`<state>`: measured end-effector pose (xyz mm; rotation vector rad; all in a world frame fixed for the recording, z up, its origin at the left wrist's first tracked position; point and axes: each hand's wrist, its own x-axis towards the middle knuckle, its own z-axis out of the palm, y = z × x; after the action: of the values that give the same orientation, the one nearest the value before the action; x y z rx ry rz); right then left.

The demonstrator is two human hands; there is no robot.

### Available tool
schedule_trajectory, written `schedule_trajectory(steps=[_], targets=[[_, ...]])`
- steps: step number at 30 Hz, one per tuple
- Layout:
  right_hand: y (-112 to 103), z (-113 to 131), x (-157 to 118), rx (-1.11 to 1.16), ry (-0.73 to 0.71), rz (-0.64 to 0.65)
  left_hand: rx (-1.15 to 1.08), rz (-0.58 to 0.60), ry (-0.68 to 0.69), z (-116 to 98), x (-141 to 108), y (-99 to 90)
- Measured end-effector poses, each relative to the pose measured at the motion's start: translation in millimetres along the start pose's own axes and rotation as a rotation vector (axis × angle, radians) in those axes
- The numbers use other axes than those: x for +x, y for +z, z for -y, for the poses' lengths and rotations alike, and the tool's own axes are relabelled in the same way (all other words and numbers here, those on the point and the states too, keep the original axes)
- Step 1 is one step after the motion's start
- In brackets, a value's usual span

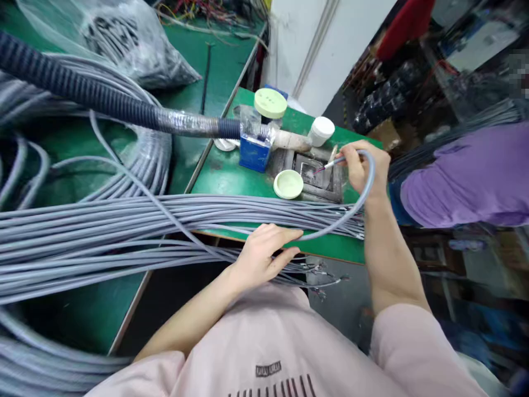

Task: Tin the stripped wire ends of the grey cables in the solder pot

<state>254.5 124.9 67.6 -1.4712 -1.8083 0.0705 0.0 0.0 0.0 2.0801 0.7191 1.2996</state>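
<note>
Between the thumb and fingers of my right hand (pixel 364 165) is the end of a grey cable (pixel 369 184), its stripped coloured wires pointing left over a dark metal pot (pixel 314 172). From there the cable curves down and left toward my left hand (pixel 266 251). That hand rests on the cable bundle (pixel 165 212) at the table's front edge, thumb and fingers apart, the held cable passing by its fingertips. A small open pale-green dish (pixel 288 184) sits at the pot's left corner. Above the pot ends a taped hose nozzle (pixel 292 140).
A ribbed black hose (pixel 103 96) crosses from the upper left to a blue box (pixel 254 153). Behind stand a yellow-green lidded jar (pixel 270 103) and a white-capped jar (pixel 321 131). Coiled cable (pixel 152 149) and a plastic bag (pixel 144 49) lie left. A person in purple (pixel 467 171) is at right.
</note>
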Motion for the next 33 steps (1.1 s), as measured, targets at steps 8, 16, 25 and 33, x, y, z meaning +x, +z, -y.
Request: schedule_trajectory(steps=[8, 16, 25, 33], targets=[[23, -31, 15, -0.073, 0.037, 0.016, 0.025, -0.047, -0.019, 6, 11, 7.0], [32, -36, 19, -0.136, 0.043, 0.046, 0.029, -0.051, -0.029, 12, 12, 8.6], [26, -30, 18, -0.105, 0.005, 0.024, -0.062, -0.031, -0.076, 14, 12, 8.7], [-27, 55, -83, 0.031, -0.275, -0.087, -0.817, -0.012, -0.598, 4, 25, 26.4]])
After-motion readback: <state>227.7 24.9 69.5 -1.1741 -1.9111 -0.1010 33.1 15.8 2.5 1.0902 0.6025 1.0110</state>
